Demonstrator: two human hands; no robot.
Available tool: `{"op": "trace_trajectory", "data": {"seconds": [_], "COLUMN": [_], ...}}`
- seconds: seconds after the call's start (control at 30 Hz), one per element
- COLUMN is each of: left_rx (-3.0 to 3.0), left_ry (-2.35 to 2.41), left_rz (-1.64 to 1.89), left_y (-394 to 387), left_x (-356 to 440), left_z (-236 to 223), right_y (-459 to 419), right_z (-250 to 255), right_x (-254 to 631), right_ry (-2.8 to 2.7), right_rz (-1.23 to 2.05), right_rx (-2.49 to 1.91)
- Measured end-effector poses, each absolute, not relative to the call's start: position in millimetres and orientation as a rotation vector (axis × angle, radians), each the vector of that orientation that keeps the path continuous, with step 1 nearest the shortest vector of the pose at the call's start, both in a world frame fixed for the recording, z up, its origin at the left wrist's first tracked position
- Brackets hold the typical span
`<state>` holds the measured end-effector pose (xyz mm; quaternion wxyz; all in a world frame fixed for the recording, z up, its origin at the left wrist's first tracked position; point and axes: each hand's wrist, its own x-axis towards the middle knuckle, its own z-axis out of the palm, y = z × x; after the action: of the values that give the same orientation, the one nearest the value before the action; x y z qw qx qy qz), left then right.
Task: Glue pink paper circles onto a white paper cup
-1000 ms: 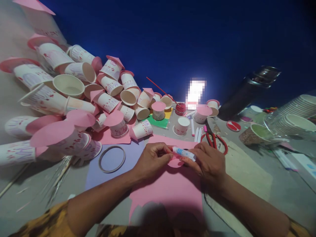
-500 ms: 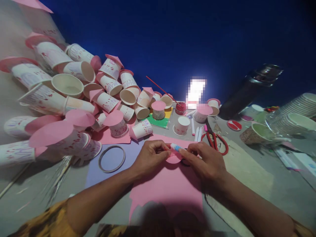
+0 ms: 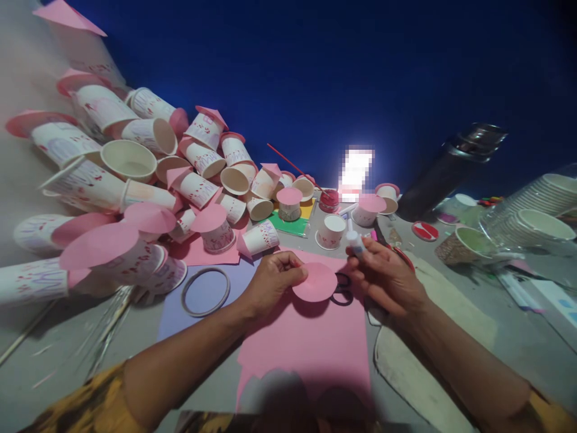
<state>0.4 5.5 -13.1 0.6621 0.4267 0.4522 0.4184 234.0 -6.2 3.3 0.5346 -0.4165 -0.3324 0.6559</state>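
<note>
Head view: the left hand [image 3: 276, 282] pinches the left edge of a pink paper disc [image 3: 315, 284] between thumb and fingers. The disc is located above the far half of a pink sheet [image 3: 302, 346], which lies flat on the tabletop [image 3: 139, 340]. The right hand [image 3: 391, 278] is positioned to the right of the disc and apart from it; its thumb and fingers pinch a white tube [image 3: 356, 243], one end of which points far and left. A pair of black handle loops [image 3: 342, 294] rests on the pink sheet, just beside the right edge of the disc; whatever they attach to is hidden. Left of the left hand, a grey ring [image 3: 205, 292] lies on a purple sheet [image 3: 178, 328]. Beyond the hands, a white cup [image 3: 332, 231] stands near a lying cup [image 3: 260, 238] with pink paper at its left end. Farther away, a red pot [image 3: 329, 201] stands with a thin red stick [image 3: 293, 163] slanting from it. A heap of decorated cups [image 3: 193, 186], many bearing pink paper pieces, occupies the far left. On the far right, a dark flask [image 3: 430, 174] appears tilted, and nested cups [image 3: 536, 207] lie in clear wrapping.
</note>
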Motion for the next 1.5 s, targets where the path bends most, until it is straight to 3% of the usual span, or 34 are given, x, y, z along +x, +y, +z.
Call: {"op": "trace_trajectory", "data": {"seconds": [0.17,0.57,0.9,1.2,1.5], "left_rx": [1.07,1.08,1.105,1.201,1.257], "left_ry": [1.068,1.127,1.147,1.164,1.17], "left_rz": [0.919,0.866,0.828,0.807,0.769], "left_y": [5,5,4,-2,-8], "left_x": [0,0,1,3,8], "left_z": [-11,-9,-6,-8,-2], "right_y": [-9,-13,-13,-20,-22], "right_z": [0,-1,-12,-5,-8], "right_x": [229,225,219,209,208], "right_ry": [-0.734,-0.841,-1.045,-1.765,-1.76], "right_rz": [1.851,1.937,1.678,1.036,1.032], "right_rx": [-0.883,-0.865,-1.109,-1.352,-1.359]}}
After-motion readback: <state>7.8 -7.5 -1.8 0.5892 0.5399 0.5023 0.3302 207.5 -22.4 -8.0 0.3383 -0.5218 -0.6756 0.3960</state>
